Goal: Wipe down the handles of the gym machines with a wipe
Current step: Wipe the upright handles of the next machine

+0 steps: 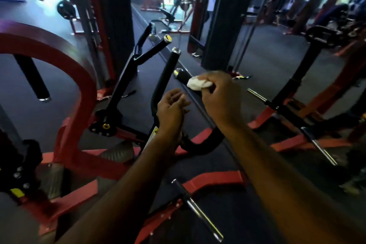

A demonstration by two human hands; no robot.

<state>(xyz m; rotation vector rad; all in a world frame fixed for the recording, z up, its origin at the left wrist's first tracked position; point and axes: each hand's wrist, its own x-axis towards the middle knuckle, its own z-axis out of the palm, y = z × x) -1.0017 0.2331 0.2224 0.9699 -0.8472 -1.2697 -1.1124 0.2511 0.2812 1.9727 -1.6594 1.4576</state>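
Dark rubber gym floor (267, 61) all around, with red-framed machines everywhere and what looks like a mirror wall running up past the hands, kinda blurry further back. Right hand (221, 97) has its fingers curled around a white wipe (198, 83), pinching it bunched up and pressing it onto the short black handle (181, 75) with the chrome end cap, which pokes out just past the fingertips. Left hand (171, 111) sits just beside and below the right one, fingers loosely spread and relaxed, not gripping anything, hovering near the curved black bar (161, 87) of the longer upright handle that rises right behind it. Off to the left of both hands there's a big red arched frame (65, 61). Below the forearms, a chrome weight peg (200, 212) sticks out of the red base.
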